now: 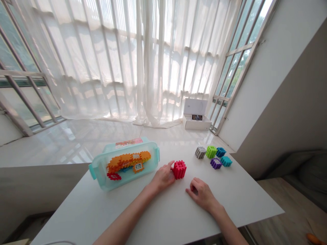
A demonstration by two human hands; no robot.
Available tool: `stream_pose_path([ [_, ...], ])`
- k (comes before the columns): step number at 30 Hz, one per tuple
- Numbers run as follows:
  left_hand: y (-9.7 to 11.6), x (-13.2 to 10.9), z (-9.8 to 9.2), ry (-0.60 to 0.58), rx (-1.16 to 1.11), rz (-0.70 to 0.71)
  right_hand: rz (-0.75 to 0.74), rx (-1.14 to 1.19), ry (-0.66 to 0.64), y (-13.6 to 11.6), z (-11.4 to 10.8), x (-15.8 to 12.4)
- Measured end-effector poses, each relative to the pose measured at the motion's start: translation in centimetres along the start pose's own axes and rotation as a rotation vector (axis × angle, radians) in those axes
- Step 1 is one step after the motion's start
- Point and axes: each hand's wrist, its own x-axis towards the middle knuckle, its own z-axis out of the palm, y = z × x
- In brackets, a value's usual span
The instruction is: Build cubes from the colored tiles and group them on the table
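A red cube (pixel 180 169) built of notched plastic tiles stands on the white table. My left hand (pixel 165 176) is at its left side, fingers against it; part of the grip is hidden behind the cube. My right hand (pixel 202 194) rests on the table to the right and nearer to me. Its fingers are loosely curled, the thumb is apart from them, and nothing shows between them. Left of my left hand sits a clear teal bin (pixel 102 182). Inside it lie orange notched tiles (pixel 126 159) and a red tile (pixel 114 176).
At the right of the table stand several block cubes: grey (pixel 200 152), lime green (pixel 211 151), blue (pixel 221 151), purple (pixel 216 163) and teal (pixel 226 161). A white box (pixel 196 123) with a phone (pixel 197 117) is by the curtain (pixel 122 68). The table's right corner (pixel 279 211) juts out.
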Motion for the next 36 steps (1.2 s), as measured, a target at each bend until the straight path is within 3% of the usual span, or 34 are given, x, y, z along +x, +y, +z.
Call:
stream_pose_path([
  [12,0.3,6.7,2.9,-0.038,0.119,-0.054,0.032,0.047,-0.013,0.0,0.1,0.0],
  [31,-0.5,9.6,3.5,-0.073,0.115,-0.084,0.053,0.032,-0.038,-0.1,0.2,0.0],
  [36,-0.2,8.2,2.8,-0.081,0.13,-0.07,0.047,0.026,-0.041,0.0,0.0,0.0],
])
